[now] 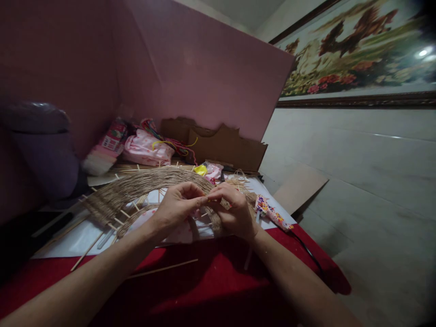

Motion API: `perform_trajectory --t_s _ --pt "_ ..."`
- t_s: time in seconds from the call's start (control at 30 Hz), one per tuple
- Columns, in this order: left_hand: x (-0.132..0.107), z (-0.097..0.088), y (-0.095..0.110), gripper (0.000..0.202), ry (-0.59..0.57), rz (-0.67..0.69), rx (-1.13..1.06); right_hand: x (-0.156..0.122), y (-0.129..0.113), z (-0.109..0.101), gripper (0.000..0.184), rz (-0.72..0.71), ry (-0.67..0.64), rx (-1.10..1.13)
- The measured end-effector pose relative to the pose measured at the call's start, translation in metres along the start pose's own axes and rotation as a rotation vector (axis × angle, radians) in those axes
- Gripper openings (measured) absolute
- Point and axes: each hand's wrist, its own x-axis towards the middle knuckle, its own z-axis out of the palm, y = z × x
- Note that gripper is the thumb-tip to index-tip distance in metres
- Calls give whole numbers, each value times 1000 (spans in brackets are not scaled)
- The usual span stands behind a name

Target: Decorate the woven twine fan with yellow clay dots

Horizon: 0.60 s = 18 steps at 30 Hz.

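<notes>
A curved woven piece of jute twine (136, 186) wound over thin wooden sticks lies on a white sheet (85, 234). My left hand (177, 206) and my right hand (233, 211) meet over its right end. Both have fingers pinched together on the twine where it wraps the sticks. The fingertips touch each other near the middle. What lies under my palms is hidden.
A floral-patterned glue gun (272, 213) with a black cord lies right of my right hand. Loose wooden sticks (163, 269) rest on the red cloth (218, 281). Cardboard pieces (225, 147), pink bags (146, 150) and a pink board stand behind. A purple bin (41, 145) sits left.
</notes>
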Motion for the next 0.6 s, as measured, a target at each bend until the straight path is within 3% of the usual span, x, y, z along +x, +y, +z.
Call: perform_trajectory --t_s 0.23,0.6 --pt "-1 3 0 26 39 4 -32 0 -3 0 7 45 -3 43" --pt "3 -3 -6 11 33 89 54 -1 4 0 2 62 -68 65"
